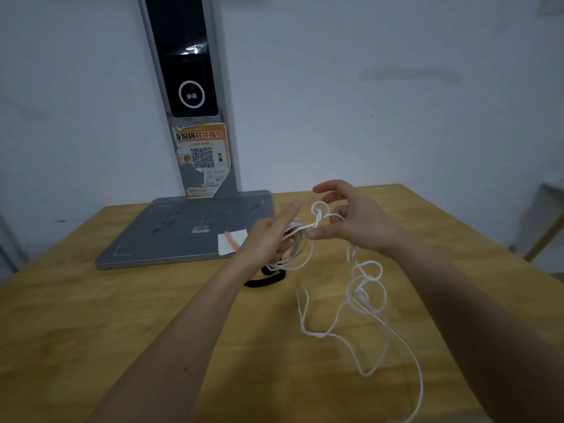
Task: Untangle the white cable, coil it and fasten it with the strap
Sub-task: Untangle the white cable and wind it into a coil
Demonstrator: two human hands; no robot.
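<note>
Both hands are raised above the far middle of a wooden table (122, 315), working a white cable (366, 288). The left hand (268, 236) has several turns of the cable looped around it, its forefinger stretched out towards the far right; how the other fingers lie is hidden behind the hand. The right hand (351, 221) pinches the cable at a small knot (317, 218) between thumb and a finger, the forefinger and the rest loosely curved above it. From that hand the cable drops to the table on the right and lies there in loose, tangled loops, one strand running off the near edge of the view. A black strap (268, 279) lies flat on the table just below the left hand, partly covered by the wrist. Further left stands a grey scanner stand (171, 236) with a tall post bearing an orange QR sticker (203, 154); a white slip of paper (232, 241) rests on its base.
</note>
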